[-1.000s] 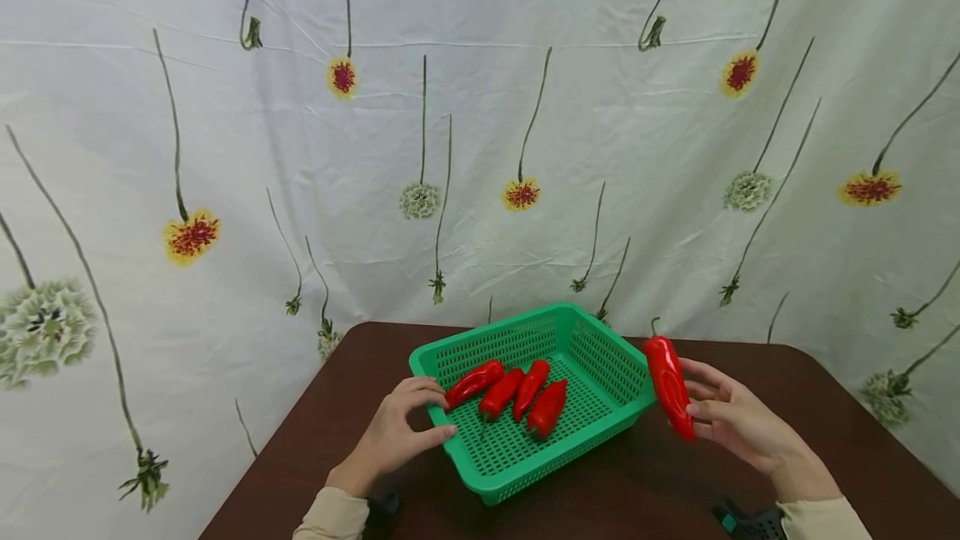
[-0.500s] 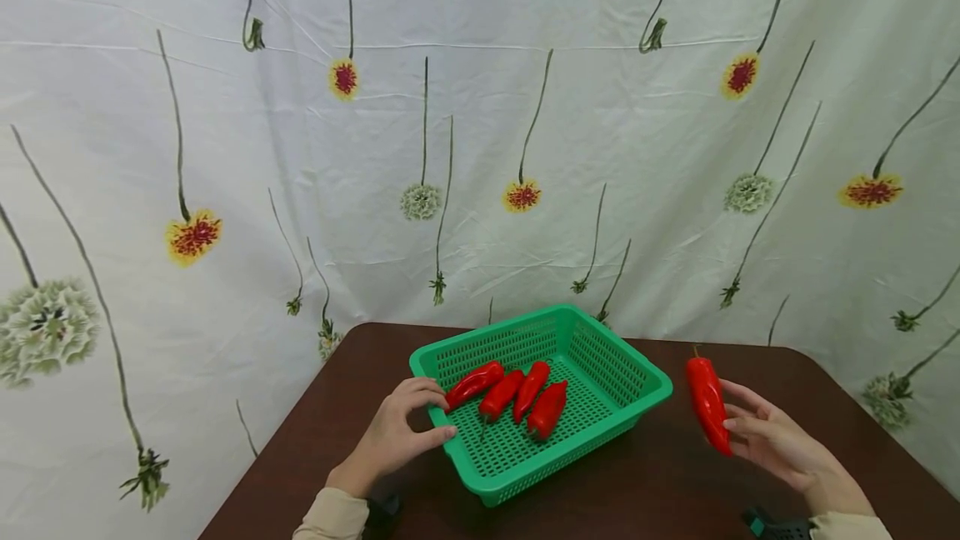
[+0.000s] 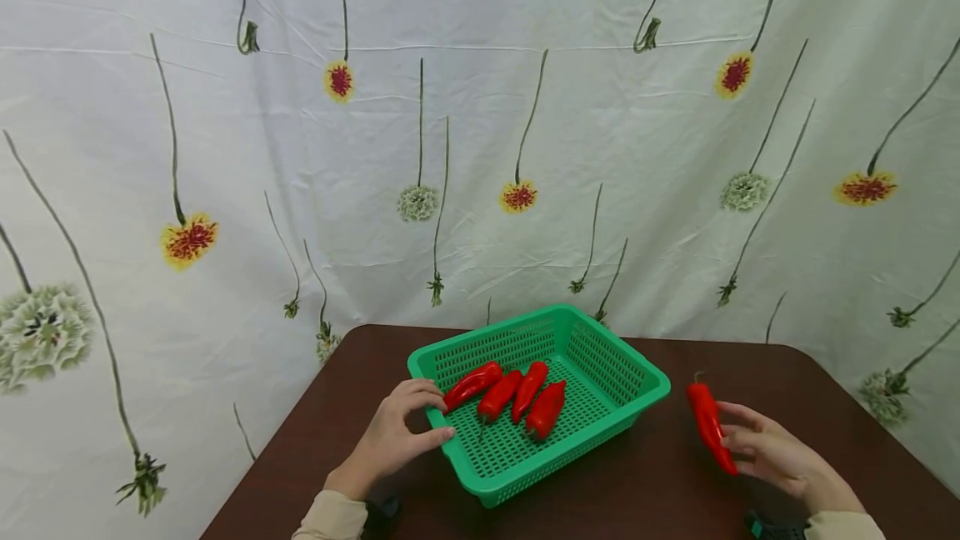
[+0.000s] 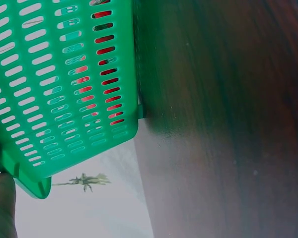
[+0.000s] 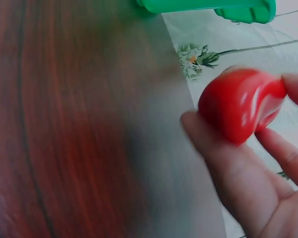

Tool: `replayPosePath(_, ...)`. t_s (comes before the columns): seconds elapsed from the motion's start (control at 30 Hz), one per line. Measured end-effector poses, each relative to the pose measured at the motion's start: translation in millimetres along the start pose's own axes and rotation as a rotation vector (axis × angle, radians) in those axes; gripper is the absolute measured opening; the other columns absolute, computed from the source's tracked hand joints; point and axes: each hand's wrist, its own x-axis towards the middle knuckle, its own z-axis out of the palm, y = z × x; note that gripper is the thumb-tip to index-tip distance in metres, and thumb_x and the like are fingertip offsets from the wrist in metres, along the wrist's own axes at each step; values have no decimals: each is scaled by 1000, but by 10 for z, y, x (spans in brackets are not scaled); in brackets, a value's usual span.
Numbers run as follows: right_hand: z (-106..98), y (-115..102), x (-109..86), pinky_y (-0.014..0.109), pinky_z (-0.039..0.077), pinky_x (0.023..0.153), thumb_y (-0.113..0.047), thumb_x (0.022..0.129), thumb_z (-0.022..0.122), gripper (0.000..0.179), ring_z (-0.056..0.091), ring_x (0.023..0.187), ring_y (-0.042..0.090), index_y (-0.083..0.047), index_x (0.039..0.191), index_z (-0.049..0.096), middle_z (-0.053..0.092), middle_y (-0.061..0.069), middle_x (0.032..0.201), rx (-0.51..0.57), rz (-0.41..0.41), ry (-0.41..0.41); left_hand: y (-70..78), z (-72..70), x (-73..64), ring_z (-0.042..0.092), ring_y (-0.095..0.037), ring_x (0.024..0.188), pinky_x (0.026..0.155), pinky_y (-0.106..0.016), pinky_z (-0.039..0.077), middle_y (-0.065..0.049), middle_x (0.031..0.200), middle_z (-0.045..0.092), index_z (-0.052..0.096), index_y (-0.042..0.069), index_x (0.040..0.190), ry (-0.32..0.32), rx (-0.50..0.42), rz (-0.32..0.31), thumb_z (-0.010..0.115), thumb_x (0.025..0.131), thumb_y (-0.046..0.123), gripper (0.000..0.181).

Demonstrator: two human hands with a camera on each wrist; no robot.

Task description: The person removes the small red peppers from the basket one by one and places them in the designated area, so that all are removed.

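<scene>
A green perforated plastic basket [image 3: 577, 450] stands on the table with several red peppers [image 3: 546, 411] lying inside, toward its left half. My left hand [image 3: 397, 432] grips the basket's left rim, fingers curled over the edge and thumb beside it. In the left wrist view, the basket wall [image 4: 126, 74] shows red through its slots, and a fingertip [image 4: 4, 191] touches the rim. To the right of the basket, my right hand [image 3: 772, 448] holds one glossy red pepper [image 3: 708, 423] between thumb and fingers, stem end up. The right wrist view shows that pepper [image 5: 238, 104] end-on, pinched above the table.
The dark brown table [image 3: 645, 482] has rounded far corners. Behind it hangs a pale cloth [image 3: 480, 257] printed with flowers and dandelions. A dark strap or device [image 3: 772, 527] sits at the right wrist.
My right hand has carried the pepper rightward away from the basket's rim, then lowered it toward the table. The left hand and the basket have stayed in place.
</scene>
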Motion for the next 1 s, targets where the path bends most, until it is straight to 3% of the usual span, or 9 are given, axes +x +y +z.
replayPosePath(0.17, 24, -1, 8, 43, 55, 88, -5, 100, 55, 58, 67, 100, 14, -1, 150, 27, 66, -8, 110, -92, 22, 50, 0, 3, -7, 56, -26, 122, 98, -57, 50, 3, 118, 66, 71, 29, 98, -4, -2, -9, 82, 84, 28, 18)
replayPosePath(0.27, 40, -7, 7, 44, 56, 88, -5, 99, 57, 69, 66, 99, 13, 8, 152, 14, 66, -7, 109, -147, 29, 78, 5, 3, -10, 56, -27, 121, 98, -57, 50, 3, 118, 66, 71, 29, 98, -6, -4, -9, 82, 84, 28, 18)
replayPosePath(0.43, 86, -32, -2, 46, 57, 87, -4, 96, 61, 81, 66, 99, 14, 13, 150, 4, 66, -4, 110, -237, 44, 148, 17, -5, -9, 56, -27, 121, 97, -56, 51, 2, 119, 66, 71, 28, 98, 0, 2, 0, 82, 84, 27, 18)
replayPosePath(0.73, 274, -70, 27, 47, 59, 81, -2, 93, 62, 76, 67, 97, 22, 14, 149, 13, 62, 26, 119, -423, 100, 317, 27, -6, -4, 56, -26, 121, 97, -56, 51, 3, 119, 66, 71, 27, 97, 9, 13, 2, 83, 82, 25, 19)
replayPosePath(1.0, 321, -80, 51, 46, 59, 81, -5, 94, 59, 69, 64, 99, 24, 14, 148, 20, 55, 32, 125, -461, 144, 335, 24, -5, -8, 56, -26, 121, 97, -57, 51, 0, 119, 66, 71, 27, 98, 2, 0, -1, 82, 83, 26, 19)
